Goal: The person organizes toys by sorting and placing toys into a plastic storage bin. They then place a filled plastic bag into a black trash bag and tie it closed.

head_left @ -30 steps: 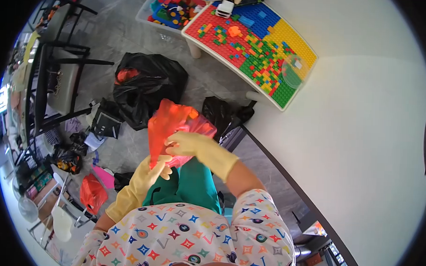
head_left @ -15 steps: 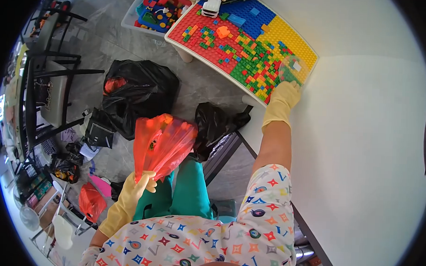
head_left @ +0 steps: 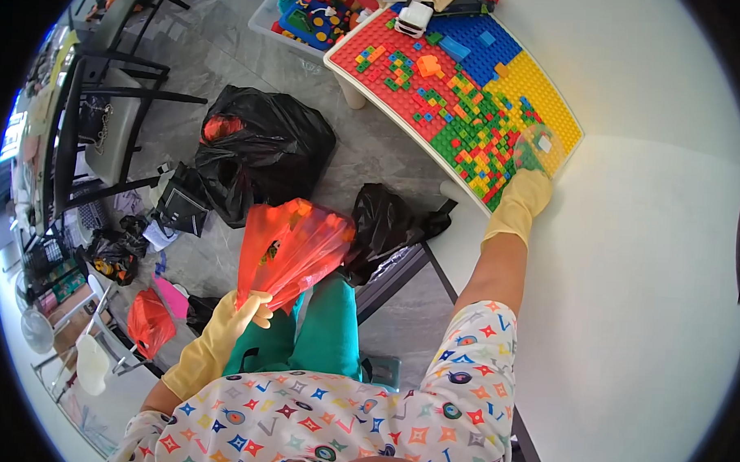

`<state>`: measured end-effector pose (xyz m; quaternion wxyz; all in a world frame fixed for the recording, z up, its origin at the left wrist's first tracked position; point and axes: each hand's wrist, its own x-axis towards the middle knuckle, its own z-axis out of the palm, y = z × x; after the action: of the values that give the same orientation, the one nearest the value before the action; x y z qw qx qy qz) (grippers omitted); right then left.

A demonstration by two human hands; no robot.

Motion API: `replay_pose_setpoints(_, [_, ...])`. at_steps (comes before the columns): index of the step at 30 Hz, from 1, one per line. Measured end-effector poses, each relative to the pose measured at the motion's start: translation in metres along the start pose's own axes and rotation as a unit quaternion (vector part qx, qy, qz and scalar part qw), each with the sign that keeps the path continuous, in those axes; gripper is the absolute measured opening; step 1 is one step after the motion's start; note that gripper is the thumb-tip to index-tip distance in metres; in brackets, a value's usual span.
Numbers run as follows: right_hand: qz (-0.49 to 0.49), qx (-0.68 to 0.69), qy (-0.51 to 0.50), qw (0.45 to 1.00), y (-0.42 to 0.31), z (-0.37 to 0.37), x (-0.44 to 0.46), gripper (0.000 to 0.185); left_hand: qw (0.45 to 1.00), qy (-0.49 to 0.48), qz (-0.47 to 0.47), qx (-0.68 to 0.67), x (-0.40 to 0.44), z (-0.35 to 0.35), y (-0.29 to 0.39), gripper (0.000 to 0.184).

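My left hand point(head_left: 251, 310), in a pale yellow rubber glove, is closed around the gathered neck of a translucent red plastic bag point(head_left: 292, 257). Orange and dark shapes show through the bag, too blurred to name. My right hand point(head_left: 528, 196), gloved alike, reaches over the near right edge of a building-block table point(head_left: 562, 107). Its fingers grip a clear round plastic piece point(head_left: 538, 147) with a small white patch; whether it is a lid or a container I cannot tell. Small coloured building bricks point(head_left: 479, 145) cover much of the red and green baseplates beside it.
A white toy car point(head_left: 414, 17) stands at the table's far end, near a clear bin point(head_left: 289, 37) of toys. On the floor are a large black bag point(head_left: 267, 146), a smaller black bag point(head_left: 382, 223) and another red bag point(head_left: 150, 323). Chairs point(head_left: 117, 132) stand left; a white wall borders the right.
The view has turned, so the table and floor items sit further right and the table a little lower. Both hands keep their holds; the right stays at the same table corner.
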<state>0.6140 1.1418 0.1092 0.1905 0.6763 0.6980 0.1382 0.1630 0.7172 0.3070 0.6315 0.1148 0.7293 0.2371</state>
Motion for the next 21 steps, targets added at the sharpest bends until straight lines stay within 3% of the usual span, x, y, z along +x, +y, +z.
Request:
replay_pose_setpoints(3, [0.129,0.193,-0.001,0.973,-0.011,0.002,0.003,0.032,1.000,-0.009,-0.004,-0.008,0.003,-0.001,-0.010,0.034])
replay_pose_setpoints(6, [0.097,0.169,0.044,0.980,-0.010,-0.001,0.001,0.037,0.999,-0.023,-0.007,-0.029,0.012,-0.003,-0.023,0.033])
replay_pose_setpoints(8, [0.074,0.439,0.155,0.882,-0.017,-0.049,-0.006,0.042,0.999,-0.023,-0.012,-0.027,0.008,-0.001,-0.016,0.035])
replay_pose_setpoints(10, [0.020,0.665,0.252,0.702,-0.038,-0.085,-0.018,0.037,0.998,-0.016,-0.008,-0.057,0.004,0.000,-0.009,0.034])
replay_pose_setpoints(14, [0.005,0.653,0.232,0.721,-0.032,-0.087,-0.044,0.036,0.994,-0.033,0.015,-0.099,0.003,-0.001,-0.013,0.035])
replay_pose_setpoints(16, [-0.021,0.710,0.155,0.686,-0.027,-0.095,-0.063,0.035,0.993,-0.035,0.013,-0.108,-0.003,0.000,-0.002,0.036])
replay_pose_setpoints(20, [-0.085,0.885,-0.135,0.438,-0.070,-0.150,-0.157,0.027,0.989,-0.055,0.053,-0.123,-0.015,-0.006,0.007,0.035])
replay_pose_setpoints(21, [0.035,0.886,-0.233,0.400,-0.082,-0.190,-0.193,0.027,0.985,-0.068,0.086,-0.135,-0.018,-0.006,0.004,0.035])
